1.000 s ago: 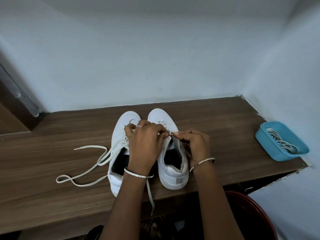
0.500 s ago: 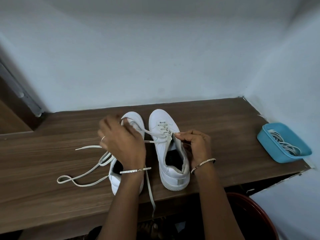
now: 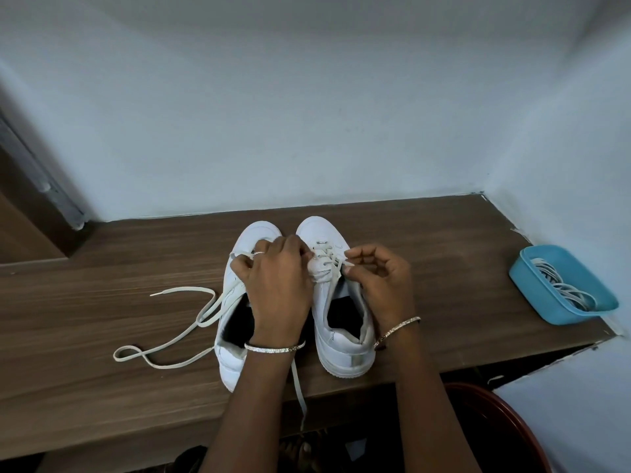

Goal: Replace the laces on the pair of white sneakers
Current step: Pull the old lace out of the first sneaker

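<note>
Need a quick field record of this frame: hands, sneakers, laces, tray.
left hand: curled, gripping lace at right sneaker
right hand: pinches lace
right sneaker: laced only near toe
left sneaker: beside it on wooden shelf
loose lace: trails on shelf, left of left sneaker
blue tray: far right, holds spare laces

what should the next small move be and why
Likely pull the lace through the next eyelet of the right sneaker. The left hand and right hand both pinch it over the tongue, and only the rows near the toe are laced.
</note>
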